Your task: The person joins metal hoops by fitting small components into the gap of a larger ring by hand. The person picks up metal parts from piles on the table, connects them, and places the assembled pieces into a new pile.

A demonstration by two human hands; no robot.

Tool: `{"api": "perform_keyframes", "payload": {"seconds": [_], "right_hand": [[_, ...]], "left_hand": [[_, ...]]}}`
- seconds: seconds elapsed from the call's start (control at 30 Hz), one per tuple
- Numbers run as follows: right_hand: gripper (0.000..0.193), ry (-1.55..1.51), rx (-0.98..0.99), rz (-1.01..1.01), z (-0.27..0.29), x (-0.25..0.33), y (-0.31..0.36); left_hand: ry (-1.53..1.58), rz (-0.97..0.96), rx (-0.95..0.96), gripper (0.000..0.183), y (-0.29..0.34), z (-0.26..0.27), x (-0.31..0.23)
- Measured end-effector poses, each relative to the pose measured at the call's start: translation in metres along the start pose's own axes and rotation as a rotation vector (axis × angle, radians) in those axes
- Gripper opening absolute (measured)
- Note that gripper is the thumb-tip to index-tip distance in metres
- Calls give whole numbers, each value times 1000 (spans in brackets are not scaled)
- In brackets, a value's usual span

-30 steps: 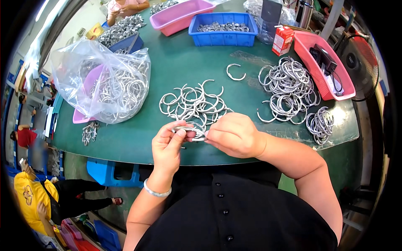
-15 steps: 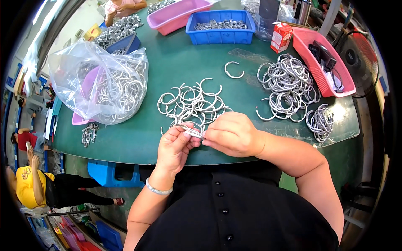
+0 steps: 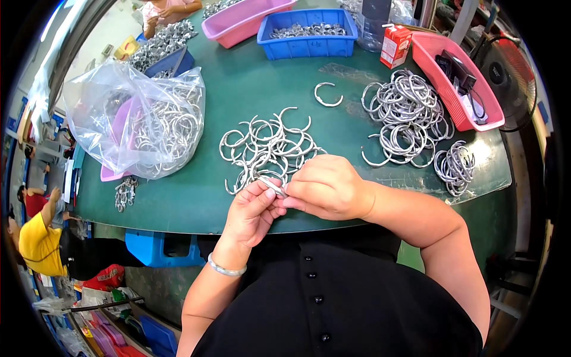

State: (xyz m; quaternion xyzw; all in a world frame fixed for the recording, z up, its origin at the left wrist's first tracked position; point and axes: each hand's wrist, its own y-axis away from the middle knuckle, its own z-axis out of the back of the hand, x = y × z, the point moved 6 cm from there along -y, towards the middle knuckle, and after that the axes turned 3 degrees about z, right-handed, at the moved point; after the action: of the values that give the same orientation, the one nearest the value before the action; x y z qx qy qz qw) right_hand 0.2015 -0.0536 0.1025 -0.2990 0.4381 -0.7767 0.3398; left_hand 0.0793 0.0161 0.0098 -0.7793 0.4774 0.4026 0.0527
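Note:
My left hand pinches a silver metal open ring between thumb and fingers, close to the table's near edge. Pressed against the ring's other end, my right hand has its fingers closed on it too; its fingertips hide that end. Just beyond both hands lies a loose heap of similar open rings. To the right is a denser pile of rings, with a smaller bundle of rings nearer the table corner. One single open ring rests apart, between the heaps.
A clear plastic bag of rings stands on the left, near small metal pieces. At the back are a blue bin, a pink bin, a red carton and a pink basket. A fan is at right.
The view has shifted slightly. My hands stay together on the ring, with the ring tilted a little differently. On the left, the person in yellow has changed posture.

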Motion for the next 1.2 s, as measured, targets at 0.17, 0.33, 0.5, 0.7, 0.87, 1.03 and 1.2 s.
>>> {"api": "perform_keyframes", "payload": {"seconds": [0.17,0.33,0.5,0.7,0.87,1.03,1.2], "right_hand": [[25,-24,17,29,-2,1,1],[24,-13,32,-21,-2,-1,-1],[24,-22,12,-61,-3,-8,3],[20,-51,11,-156,-3,-15,3],[17,-86,35,-278,-5,-22,5],[19,-122,39,-339,-7,-28,10],[19,-130,72,-357,-10,-29,10]], "left_hand": [[1,-32,-12,17,2,-4,-1],[-190,-349,-159,17,11,1,-23],[-437,-564,-204,17,26,-9,-42],[-654,-764,-191,17,41,-24,-52],[-1018,-957,-182,17,57,-45,-61],[-1232,-1083,-162,19,61,-73,-66],[-1181,-989,-155,12,56,-68,-65]]}}
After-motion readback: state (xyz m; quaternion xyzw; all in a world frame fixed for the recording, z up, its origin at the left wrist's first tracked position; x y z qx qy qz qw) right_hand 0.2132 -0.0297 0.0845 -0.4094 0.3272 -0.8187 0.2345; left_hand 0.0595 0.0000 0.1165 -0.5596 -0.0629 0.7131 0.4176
